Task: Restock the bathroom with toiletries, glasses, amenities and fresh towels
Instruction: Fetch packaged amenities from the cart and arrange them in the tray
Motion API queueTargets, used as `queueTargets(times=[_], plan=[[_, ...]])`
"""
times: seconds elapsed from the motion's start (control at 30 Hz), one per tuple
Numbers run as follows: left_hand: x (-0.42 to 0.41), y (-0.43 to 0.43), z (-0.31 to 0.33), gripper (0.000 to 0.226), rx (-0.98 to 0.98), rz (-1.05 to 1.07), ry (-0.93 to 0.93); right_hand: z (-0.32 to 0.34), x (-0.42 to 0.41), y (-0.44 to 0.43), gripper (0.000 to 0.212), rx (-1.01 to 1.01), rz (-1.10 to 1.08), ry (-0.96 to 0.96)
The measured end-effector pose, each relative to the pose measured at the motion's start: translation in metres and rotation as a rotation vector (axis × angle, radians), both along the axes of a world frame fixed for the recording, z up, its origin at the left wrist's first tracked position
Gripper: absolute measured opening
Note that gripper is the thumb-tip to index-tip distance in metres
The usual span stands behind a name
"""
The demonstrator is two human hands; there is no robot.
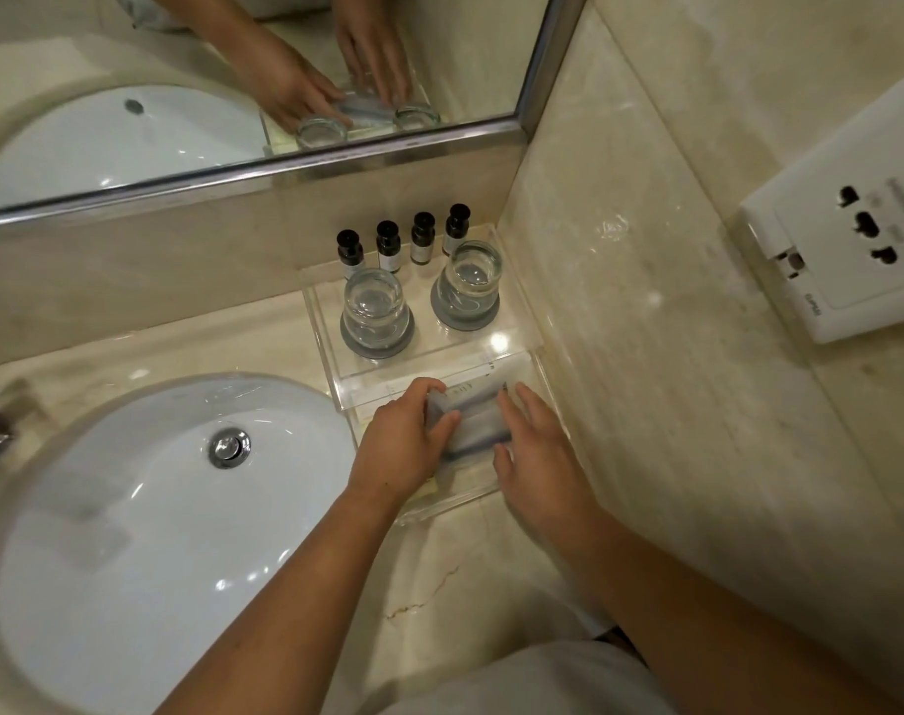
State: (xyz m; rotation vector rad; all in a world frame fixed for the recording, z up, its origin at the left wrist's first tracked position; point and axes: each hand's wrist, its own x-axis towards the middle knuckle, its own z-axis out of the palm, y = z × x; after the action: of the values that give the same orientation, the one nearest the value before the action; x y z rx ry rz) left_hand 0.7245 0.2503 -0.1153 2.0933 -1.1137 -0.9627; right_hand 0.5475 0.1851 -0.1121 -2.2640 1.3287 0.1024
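I see the left hand (403, 446) gripping the left end of a grey amenity box (478, 420) in the front section of the clear acrylic tray (442, 508) on the surface (439, 585), right hand (540, 461) straight-fingered against its right side.

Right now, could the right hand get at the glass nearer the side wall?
Probably yes. The right hand lies against the box just in front of that glass, which stands upside down on the tray with nothing between them. It would only have to leave the box.
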Motion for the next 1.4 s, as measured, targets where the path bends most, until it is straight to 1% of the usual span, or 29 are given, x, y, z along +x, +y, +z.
queueTargets(times=[0.07,0.13,0.27,0.3,0.53,0.73,0.8,0.87,0.9,0.93,1.0,1.07,1.17,1.4], plan=[[0.002,0.001,0.001,0.03,-0.022,0.017,-0.048,-0.004,0.0,0.002,0.068,0.034,0.035,0.04],[0.005,0.004,0.001,0.029,-0.041,0.034,-0.09,-0.006,-0.001,0.002,0.07,0.048,0.051,0.074],[0.009,0.005,0.002,0.011,-0.07,0.093,-0.133,-0.006,-0.002,-0.001,0.071,0.063,0.068,0.13],[0.01,0.004,0.003,0.01,-0.071,0.11,-0.138,-0.006,-0.001,-0.002,0.071,0.064,0.073,0.139],[0.01,-0.002,0.004,0.019,0.031,0.248,-0.17,-0.001,0.007,-0.003,0.074,0.082,0.07,0.215],[0.003,0.002,0.004,0.02,0.038,0.356,-0.136,-0.001,0.012,-0.005,0.076,0.093,0.061,0.259],[0.002,0.005,0.006,0.018,0.022,0.356,-0.149,0.0,0.012,-0.005,0.076,0.094,0.065,0.266],[0.0,0.006,0.009,0.011,-0.053,0.279,-0.185,0.0,0.011,-0.006,0.076,0.083,0.069,0.263],[-0.001,0.006,0.01,0.005,-0.12,0.196,-0.23,0.0,0.011,-0.006,0.076,0.072,0.064,0.251],[-0.003,0.006,0.009,0.009,-0.192,0.087,-0.298,0.0,0.01,-0.005,0.076,0.059,0.056,0.233],[-0.008,0.005,0.001,0.031,-0.29,-0.153,-0.421,-0.001,0.007,-0.002,0.077,0.032,0.039,0.19],[-0.012,0.004,-0.009,0.049,-0.294,-0.304,-0.479,-0.002,0.003,0.002,0.078,0.015,0.027,0.16],[-0.019,0.005,-0.02,0.055,-0.204,-0.372,-0.514,-0.004,-0.001,0.008,0.079,0.033,0.008,0.167],[-0.025,0.012,-0.03,0.057,-0.122,-0.362,-0.467,-0.007,-0.007,0.009,0.08,0.053,0.017,0.186]])
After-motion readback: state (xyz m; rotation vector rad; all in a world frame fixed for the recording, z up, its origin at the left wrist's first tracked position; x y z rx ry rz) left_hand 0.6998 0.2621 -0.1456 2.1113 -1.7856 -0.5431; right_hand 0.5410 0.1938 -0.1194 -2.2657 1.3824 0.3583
